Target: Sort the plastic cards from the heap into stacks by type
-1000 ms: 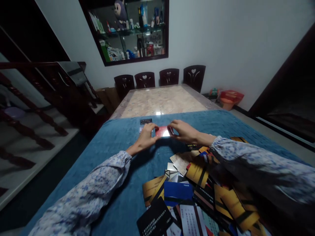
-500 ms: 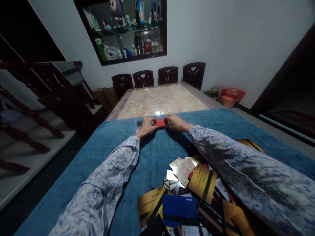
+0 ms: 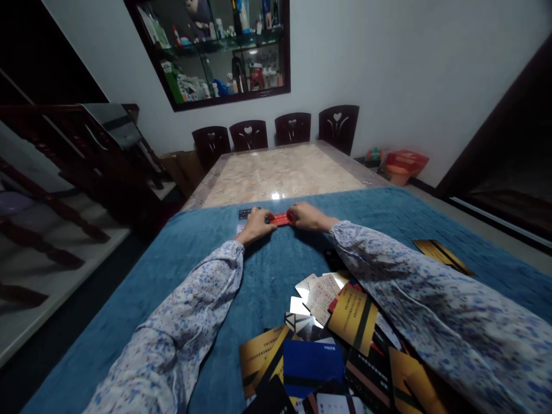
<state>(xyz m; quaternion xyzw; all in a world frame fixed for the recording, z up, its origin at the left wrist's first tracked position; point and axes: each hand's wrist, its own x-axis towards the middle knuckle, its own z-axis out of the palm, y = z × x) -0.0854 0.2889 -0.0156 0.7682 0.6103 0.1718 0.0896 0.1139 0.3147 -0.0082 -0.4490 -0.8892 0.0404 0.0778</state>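
Home dining room: chairs, display cabinet.

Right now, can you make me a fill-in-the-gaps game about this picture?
The left hand and right hand pinch one card coloured ___.
The cloth under the card is ___.
The chairs at the far wall number ___.
Missing words: red; blue; four.

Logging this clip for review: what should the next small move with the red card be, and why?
Probably lay the red card flat on the blue cloth beside the dark card and release it. Both the left hand and the right hand pinch its ends low over the cloth, right next to that dark card, away from the card pile.
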